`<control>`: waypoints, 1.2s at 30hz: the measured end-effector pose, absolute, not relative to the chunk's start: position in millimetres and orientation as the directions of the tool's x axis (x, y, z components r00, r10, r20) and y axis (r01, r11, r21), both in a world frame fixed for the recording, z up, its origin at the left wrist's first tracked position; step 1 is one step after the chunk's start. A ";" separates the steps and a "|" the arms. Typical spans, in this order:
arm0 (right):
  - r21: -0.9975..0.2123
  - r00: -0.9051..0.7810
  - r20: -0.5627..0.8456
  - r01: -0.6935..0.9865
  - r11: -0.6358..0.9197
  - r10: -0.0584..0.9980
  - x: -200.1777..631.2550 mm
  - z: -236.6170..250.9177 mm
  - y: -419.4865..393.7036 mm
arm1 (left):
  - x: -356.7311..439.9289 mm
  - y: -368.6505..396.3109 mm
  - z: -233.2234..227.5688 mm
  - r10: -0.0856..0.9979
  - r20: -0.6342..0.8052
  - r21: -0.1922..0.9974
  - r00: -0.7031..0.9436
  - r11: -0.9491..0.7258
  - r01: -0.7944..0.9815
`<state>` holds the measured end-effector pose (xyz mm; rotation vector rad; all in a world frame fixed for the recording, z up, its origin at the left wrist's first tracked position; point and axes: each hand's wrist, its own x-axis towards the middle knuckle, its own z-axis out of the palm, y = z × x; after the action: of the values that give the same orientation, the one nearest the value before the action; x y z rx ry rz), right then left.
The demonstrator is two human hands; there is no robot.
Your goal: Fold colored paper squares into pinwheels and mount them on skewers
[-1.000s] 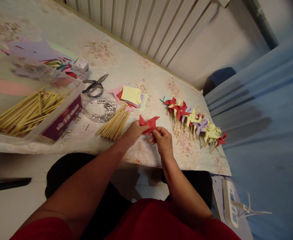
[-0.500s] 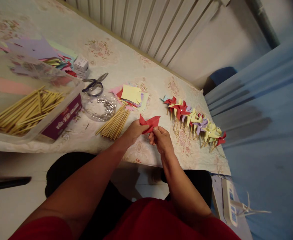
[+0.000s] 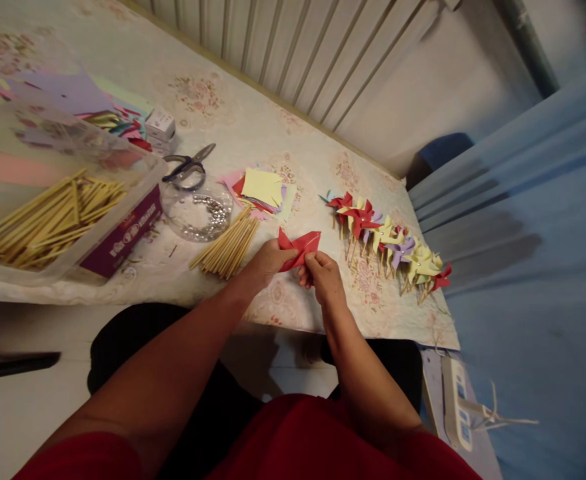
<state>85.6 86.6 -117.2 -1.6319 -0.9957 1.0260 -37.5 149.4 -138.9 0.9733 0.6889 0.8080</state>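
Hands were both pinching the red paper pinwheel [image 3: 300,248], left hand [image 3: 267,262] and right hand [image 3: 323,280] gripping it just beside the loose stick bundle [image 3: 227,247].

Hidden and cut-off items, head view

The red paper piece [image 3: 300,248] is partly covered: its 7 o'clock corner lies behind the left hand [image 3: 267,262], its lower edge behind the right hand [image 3: 323,278], so its full fold cannot be told. The clear tub of sticks [image 3: 47,213] is cut off at 9 o'clock by the frame edge. Print on the purple box [image 3: 123,239] is too small to read. Contents of the round clear dish [image 3: 197,212] are too small to identify. Pinwheel row [image 3: 387,241]: sticks overlap, count uncertain.
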 end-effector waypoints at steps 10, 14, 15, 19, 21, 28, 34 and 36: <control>-0.975 0.381 -0.159 0.084 -0.205 0.911 83.3 -120.1 85.9 | -36.2 148.9 -138.4 0.837 -0.176 0.893 0.519 0.357 -0.273; -0.981 0.360 -0.160 0.047 -0.190 0.919 83.5 -120.5 85.6 | -37.8 147.6 -134.7 0.839 -0.181 0.891 0.513 0.361 -0.277; -0.981 0.355 -0.168 0.034 -0.192 0.920 83.6 -120.4 85.3 | -38.5 147.3 -133.8 0.839 -0.177 0.895 0.514 0.355 -0.271; -0.980 0.328 -0.186 0.002 -0.197 0.926 84.8 -120.7 84.2 | -40.6 147.1 -131.7 0.842 -0.164 0.903 0.514 0.338 -0.264; -0.980 0.322 -0.188 -0.001 -0.199 0.928 85.3 -121.2 84.1 | -40.2 147.7 -132.9 0.846 -0.160 0.902 0.508 0.335 -0.274; -0.974 0.388 -0.157 0.089 -0.207 0.908 83.8 -122.5 86.1 | -31.7 152.3 -150.9 0.813 -0.144 0.869 0.564 0.376 -0.321; -0.965 0.427 -0.151 0.131 -0.226 0.892 80.4 -122.8 86.8 | -30.0 154.1 -158.2 0.811 -0.171 0.861 0.560 0.399 -0.315; -0.966 0.429 -0.133 0.144 -0.213 0.893 79.6 -123.0 86.8 | -30.9 153.4 -157.5 0.812 -0.167 0.861 0.559 0.396 -0.319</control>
<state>79.6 86.8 -123.0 -1.6511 -0.9198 0.9087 -30.9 153.4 -157.5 0.8922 0.6456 0.7831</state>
